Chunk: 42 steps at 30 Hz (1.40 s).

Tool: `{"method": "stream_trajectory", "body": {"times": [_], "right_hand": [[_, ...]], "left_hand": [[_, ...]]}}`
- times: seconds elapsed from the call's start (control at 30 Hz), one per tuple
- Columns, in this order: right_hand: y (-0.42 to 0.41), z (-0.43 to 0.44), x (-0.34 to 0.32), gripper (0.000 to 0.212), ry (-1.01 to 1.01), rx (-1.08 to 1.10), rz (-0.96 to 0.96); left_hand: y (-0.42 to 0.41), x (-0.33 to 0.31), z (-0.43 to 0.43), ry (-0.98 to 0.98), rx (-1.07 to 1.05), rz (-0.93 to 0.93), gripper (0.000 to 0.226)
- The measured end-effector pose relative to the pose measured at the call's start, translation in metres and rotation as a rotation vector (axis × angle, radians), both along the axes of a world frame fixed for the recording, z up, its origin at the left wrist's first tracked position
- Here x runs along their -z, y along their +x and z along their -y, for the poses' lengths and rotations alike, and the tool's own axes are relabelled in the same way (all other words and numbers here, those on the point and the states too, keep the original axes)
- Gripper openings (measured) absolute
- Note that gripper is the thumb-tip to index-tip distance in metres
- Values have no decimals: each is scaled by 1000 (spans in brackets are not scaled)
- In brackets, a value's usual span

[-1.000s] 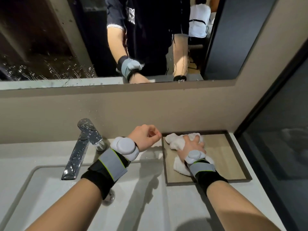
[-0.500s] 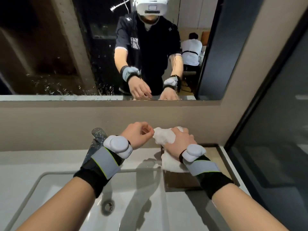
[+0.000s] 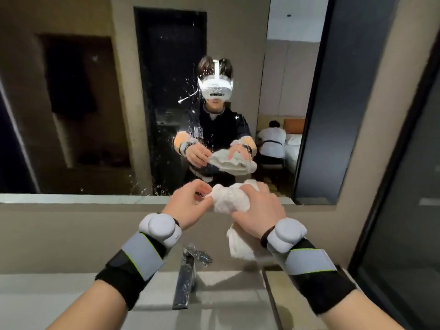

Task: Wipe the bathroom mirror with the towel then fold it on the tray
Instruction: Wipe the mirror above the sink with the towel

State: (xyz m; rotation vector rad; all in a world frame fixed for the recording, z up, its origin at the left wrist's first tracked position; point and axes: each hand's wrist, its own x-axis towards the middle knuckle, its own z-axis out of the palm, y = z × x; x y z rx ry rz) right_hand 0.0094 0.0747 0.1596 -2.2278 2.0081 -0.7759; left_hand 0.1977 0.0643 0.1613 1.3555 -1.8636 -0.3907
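A bunched white towel (image 3: 229, 201) hangs in the air in front of the mirror's lower edge. My right hand (image 3: 258, 208) grips its middle, and a tail of the towel droops below that hand. My left hand (image 3: 190, 202) pinches the towel's left end between thumb and fingers. The mirror (image 3: 142, 96) fills the wall above the ledge and carries water splashes and drops around its centre and along its lower part. Only a thin strip of the tray's edge (image 3: 267, 282) shows at the lower right, below my right wrist.
A chrome tap (image 3: 188, 277) stands over the sink (image 3: 71, 303) directly below my hands. A dark glass panel (image 3: 404, 210) closes off the right side. The mirror reflects a person wearing a white headset and another person in a bedroom behind.
My right hand lifted the towel off the tray and up to mirror height. My left hand came in and took hold of its left end. The view tilted up toward the mirror.
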Motion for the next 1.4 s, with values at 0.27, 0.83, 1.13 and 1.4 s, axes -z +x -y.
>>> {"method": "stream_trajectory", "body": {"times": [0.27, 0.83, 1.13, 1.4], "right_hand": [[97, -18, -76, 57, -290, 29, -47], [155, 38, -196, 59, -660, 143, -109], [131, 112, -273, 62, -821, 238, -38], [110, 142, -326, 76, -909, 185, -59]], "left_hand": [[94, -75, -22, -173, 12, -38, 23], [196, -206, 36, -496, -87, 312, 59], [202, -236, 110, -621, -313, 609, 90], [198, -224, 134, -726, -376, 553, 79]]}}
